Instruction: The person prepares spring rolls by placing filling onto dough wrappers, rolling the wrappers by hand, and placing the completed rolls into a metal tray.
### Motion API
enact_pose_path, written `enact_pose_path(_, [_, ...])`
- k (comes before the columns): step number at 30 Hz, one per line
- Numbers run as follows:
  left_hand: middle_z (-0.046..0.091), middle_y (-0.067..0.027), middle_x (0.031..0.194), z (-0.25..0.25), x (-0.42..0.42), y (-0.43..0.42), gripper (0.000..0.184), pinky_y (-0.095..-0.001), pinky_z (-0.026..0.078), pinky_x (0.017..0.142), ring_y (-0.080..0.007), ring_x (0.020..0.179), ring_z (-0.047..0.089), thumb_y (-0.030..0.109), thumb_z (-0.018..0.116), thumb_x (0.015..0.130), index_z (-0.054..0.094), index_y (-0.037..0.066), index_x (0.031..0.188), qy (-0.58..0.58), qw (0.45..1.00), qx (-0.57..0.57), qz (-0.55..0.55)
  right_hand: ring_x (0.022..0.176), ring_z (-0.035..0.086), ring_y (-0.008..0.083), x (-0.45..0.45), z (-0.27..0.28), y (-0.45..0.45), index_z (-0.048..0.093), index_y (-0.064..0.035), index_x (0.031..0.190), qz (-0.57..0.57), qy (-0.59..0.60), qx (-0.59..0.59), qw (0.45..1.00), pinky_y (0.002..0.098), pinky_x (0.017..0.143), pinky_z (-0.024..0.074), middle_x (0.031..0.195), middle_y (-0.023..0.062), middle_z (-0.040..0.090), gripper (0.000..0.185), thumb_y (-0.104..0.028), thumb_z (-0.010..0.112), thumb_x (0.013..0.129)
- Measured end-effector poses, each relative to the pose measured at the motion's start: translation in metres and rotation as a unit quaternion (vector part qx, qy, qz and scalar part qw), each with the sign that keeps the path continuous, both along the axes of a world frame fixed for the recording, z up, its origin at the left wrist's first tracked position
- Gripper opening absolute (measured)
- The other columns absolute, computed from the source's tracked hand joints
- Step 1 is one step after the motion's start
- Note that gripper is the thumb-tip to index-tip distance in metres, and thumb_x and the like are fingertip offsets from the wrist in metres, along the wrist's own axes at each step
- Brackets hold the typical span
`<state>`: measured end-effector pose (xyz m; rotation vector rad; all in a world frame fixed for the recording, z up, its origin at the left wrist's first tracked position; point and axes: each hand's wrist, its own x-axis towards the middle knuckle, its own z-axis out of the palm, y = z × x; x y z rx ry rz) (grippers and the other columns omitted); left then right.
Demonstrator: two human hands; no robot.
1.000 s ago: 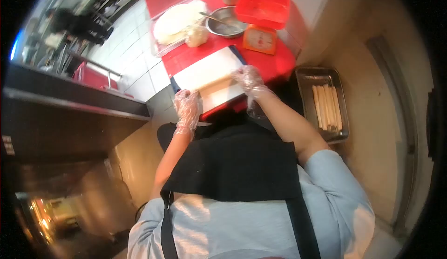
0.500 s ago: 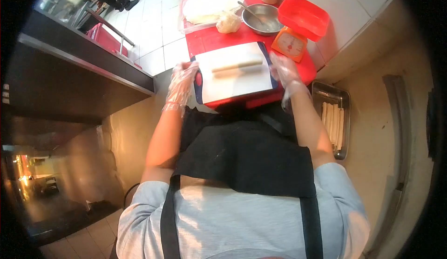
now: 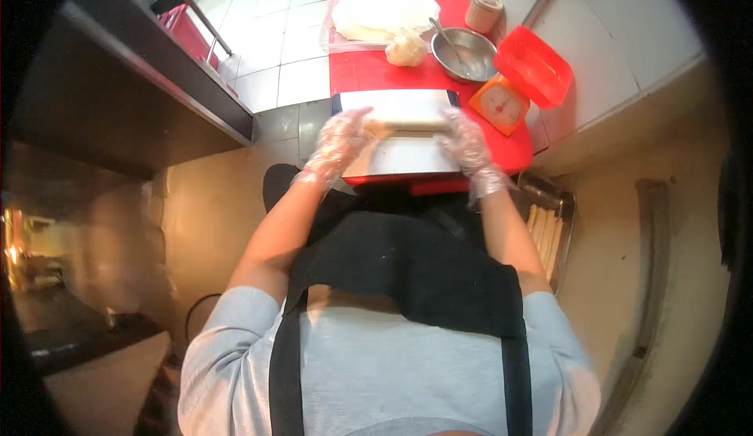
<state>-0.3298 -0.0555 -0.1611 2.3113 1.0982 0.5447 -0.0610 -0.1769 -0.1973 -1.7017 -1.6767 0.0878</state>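
Observation:
A pale dough roll (image 3: 408, 125) lies crosswise on a white cutting board (image 3: 404, 158) with dark blue ends. My left hand (image 3: 342, 139), in a clear plastic glove, has its fingers closed at the roll's left end. At the right end, my gloved right hand (image 3: 466, 144) grips in the same way, its fingertips partly blurred. Both hands cover parts of the board's sides. Beyond the board sits a small lump of dough (image 3: 407, 49), by a clear plastic tray (image 3: 328, 34) with a large pale dough mass (image 3: 380, 12).
A metal bowl (image 3: 451, 63) with a spoon stands behind the board on the red table (image 3: 357, 71). To its right is an orange scale (image 3: 500, 105) with a red pan (image 3: 535, 67). Several dough sticks (image 3: 543, 228) lie in a metal tray (image 3: 566, 224) by my right arm. A lidded container (image 3: 484, 11) stands by the wall.
Both hands have moved inward from the board's side edges to the two ends of the dough roll. The camera view has shifted slightly.

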Motion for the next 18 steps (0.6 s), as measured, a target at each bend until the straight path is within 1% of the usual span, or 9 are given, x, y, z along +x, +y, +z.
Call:
enact_pose_path(2, [0.069, -0.0167, 0.114, -0.017, 0.015, 0.006, 0.029, -0.0389, 0.051, 0.096, -0.026, 0.109, 0.066, 0.014, 0.069, 0.089, 0.069, 0.009, 0.118, 0.026, 0.997, 0.038, -0.065, 0.107, 0.063, 0.0372, -0.004, -0.012, 0.01, 0.068, -0.0059, 0.117, 0.036, -0.064, -0.029, 0.997, 0.0435, 0.099, 0.0487, 0.111, 0.0183, 0.068, 0.046, -0.013, 0.076, 0.072])
enact_pose_path(3, [0.07, -0.0158, 0.114, -0.013, 0.017, 0.01, 0.029, -0.0378, 0.051, 0.095, -0.0252, 0.109, 0.066, 0.015, 0.069, 0.089, 0.069, 0.009, 0.117, 0.005, 0.998, -0.003, -0.059, 0.103, 0.065, 0.0327, 0.001, -0.012, 0.013, 0.07, -0.0055, 0.114, 0.055, -0.007, -0.053, 0.997, 0.0409, 0.089, 0.0538, 0.11, 0.0165, 0.069, 0.04, -0.008, 0.073, 0.074])
enact_pose_path(5, [0.07, -0.0139, 0.115, -0.003, 0.012, 0.016, 0.028, -0.0354, 0.051, 0.095, -0.0237, 0.109, 0.066, 0.018, 0.069, 0.09, 0.07, 0.009, 0.117, -0.03, 0.994, -0.087, -0.056, 0.097, 0.069, 0.031, 0.013, -0.004, 0.019, 0.067, -0.0052, 0.123, 0.071, -0.011, -0.072, 0.995, 0.0397, 0.083, 0.0541, 0.116, 0.0169, 0.069, 0.045, -0.017, 0.075, 0.08])
enact_pose_path(7, [0.069, -0.0151, 0.121, 0.027, -0.001, 0.029, 0.036, -0.0345, 0.05, 0.097, -0.0245, 0.113, 0.065, 0.03, 0.065, 0.095, 0.065, 0.01, 0.125, -0.098, 0.954, -0.276, -0.063, 0.103, 0.068, 0.0255, 0.004, 0.046, 0.006, 0.065, -0.003, 0.127, -0.02, 0.347, -0.202, 0.916, 0.0359, 0.083, 0.0551, 0.121, 0.0146, 0.069, 0.044, -0.021, 0.072, 0.088])
enact_pose_path(8, [0.069, -0.0151, 0.119, 0.039, -0.003, 0.034, 0.04, -0.0369, 0.05, 0.097, -0.0274, 0.112, 0.065, 0.037, 0.061, 0.095, 0.064, 0.012, 0.126, -0.063, 0.977, -0.202, -0.028, 0.102, 0.066, 0.0202, 0.023, 0.042, 0.009, 0.062, 0.0001, 0.129, -0.002, 0.26, -0.132, 0.956, 0.0334, 0.082, 0.0556, 0.117, 0.0136, 0.068, 0.046, -0.026, 0.07, 0.092])
enact_pose_path(11, [0.068, -0.0172, 0.12, 0.037, -0.016, 0.065, 0.05, -0.0431, 0.049, 0.098, -0.0342, 0.112, 0.064, 0.049, 0.054, 0.096, 0.062, 0.012, 0.129, -0.068, 0.992, -0.061, 0.088, 0.069, 0.063, 0.0126, 0.033, 0.083, 0.0, 0.065, 0.0045, 0.118, -0.102, 0.304, -0.098, 0.942, 0.0253, 0.057, 0.0531, 0.093, 0.0097, 0.069, 0.039, -0.024, 0.071, 0.093])
enact_pose_path(13, [0.068, -0.0177, 0.12, 0.055, -0.031, 0.076, 0.048, -0.0415, 0.049, 0.099, -0.033, 0.114, 0.064, 0.046, 0.053, 0.099, 0.062, 0.01, 0.129, -0.033, 0.99, -0.051, 0.13, 0.066, 0.06, 0.0092, 0.053, 0.091, -0.012, 0.067, 0.003, 0.114, -0.083, 0.314, -0.13, 0.937, 0.0238, 0.055, 0.051, 0.086, 0.0072, 0.068, 0.032, -0.021, 0.071, 0.093])
enact_pose_path(16, [0.069, -0.0184, 0.12, 0.041, -0.054, 0.087, 0.048, -0.0409, 0.049, 0.1, -0.033, 0.114, 0.064, 0.044, 0.054, 0.099, 0.062, 0.007, 0.129, -0.026, 0.987, -0.004, 0.161, 0.072, 0.067, 0.0178, 0.072, 0.071, -0.03, 0.068, 0.0022, 0.112, -0.145, 0.261, -0.126, 0.946, 0.0305, 0.064, 0.0552, 0.088, 0.0112, 0.072, 0.033, -0.024, 0.071, 0.092])
enact_pose_path(18, [0.068, -0.0193, 0.12, 0.036, -0.057, 0.075, 0.048, -0.0406, 0.049, 0.1, -0.0331, 0.112, 0.064, 0.042, 0.056, 0.097, 0.062, 0.006, 0.129, -0.041, 0.987, 0.027, 0.154, 0.083, 0.07, 0.0258, 0.068, 0.051, -0.028, 0.068, 0.0023, 0.112, -0.155, 0.143, -0.117, 0.971, 0.0361, 0.076, 0.0558, 0.095, 0.0152, 0.073, 0.035, -0.026, 0.07, 0.092])
